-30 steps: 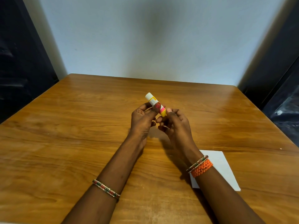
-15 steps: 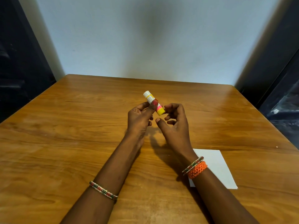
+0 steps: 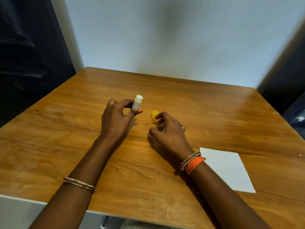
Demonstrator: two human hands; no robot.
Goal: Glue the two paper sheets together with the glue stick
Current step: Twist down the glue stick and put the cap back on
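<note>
The small white glue stick tube with a yellow band (image 3: 137, 103) is held upright above the wooden table top (image 3: 214, 113), pinched between the thumb and the fingers of the left hand (image 3: 118, 118); its white end points upward and away from the palm, probably so that the glue does not touch the skin or the wood. Whether glue is already turned out at that end cannot be told from this view. The small yellow plastic cap (image 3: 154, 115) is seen separated from the tube, low at the table just beside the fingertips of the right hand (image 3: 170, 131). The fingers of this hand are curled near the cap, but it cannot be told if the cap is gripped or only touched, or if it already stands alone on the wood. It is judged that the cap is put aside here so that the right hand becomes free for the paper. The white rectangular paper sheet (image 3: 231, 169) lies flat near the right front edge of the table, well apart from the tube and partly hidden by the right forearm; only one sheet can be distinguished, and a second may lie under it. No glue is applied yet, so the task is judged to be at its beginning.
</note>
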